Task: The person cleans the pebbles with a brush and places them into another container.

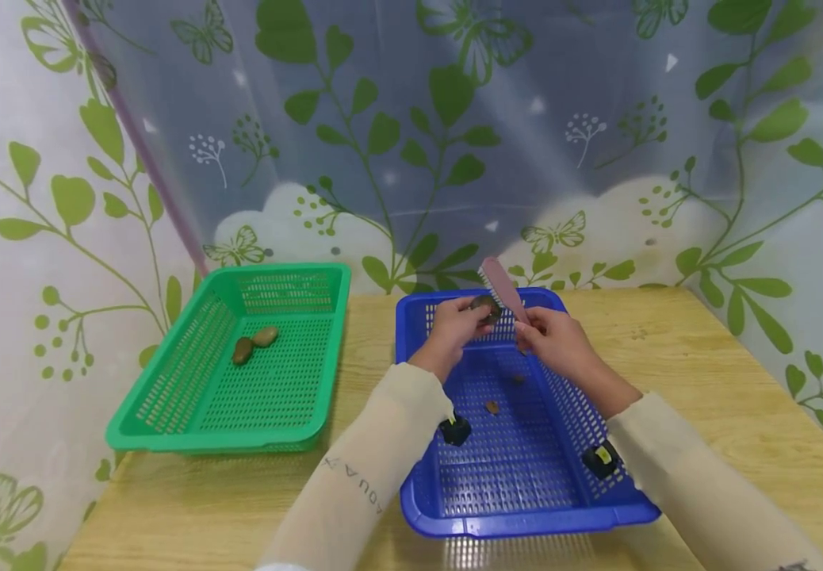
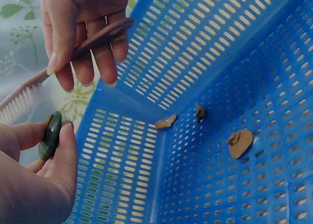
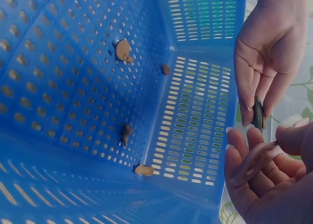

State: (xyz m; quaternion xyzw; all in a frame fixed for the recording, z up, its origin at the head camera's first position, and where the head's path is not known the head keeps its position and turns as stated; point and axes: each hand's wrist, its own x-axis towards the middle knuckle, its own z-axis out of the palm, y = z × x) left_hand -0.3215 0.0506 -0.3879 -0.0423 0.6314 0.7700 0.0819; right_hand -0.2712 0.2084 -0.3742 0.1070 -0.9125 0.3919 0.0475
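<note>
Over the far end of the blue basket [image 1: 526, 525], my left hand [image 1: 452, 329] pinches a smooth dark green stone [image 2: 50, 137] between thumb and fingers. Part of the stone's edge looks brown. My right hand [image 1: 561, 342] grips the handle of a pink brush [image 1: 501, 287] with white bristles. In the head view the bristle side faces the stone, close beside it; in the left wrist view a small gap shows between them. Below, several brown clay-like bits lie in the basket, among them a flat rounded piece [image 2: 240, 145] and a small dark lump [image 2: 200, 112].
A green basket [image 1: 219, 444] stands to the left, holding a dark brown stone [image 1: 243, 350] and a lighter one [image 1: 265, 337]. Both baskets sit on a wooden table [image 1: 675, 357]. A leaf-patterned curtain [image 1: 397, 182] hangs behind. Black wrist devices [image 1: 601, 460] hang below the sleeves.
</note>
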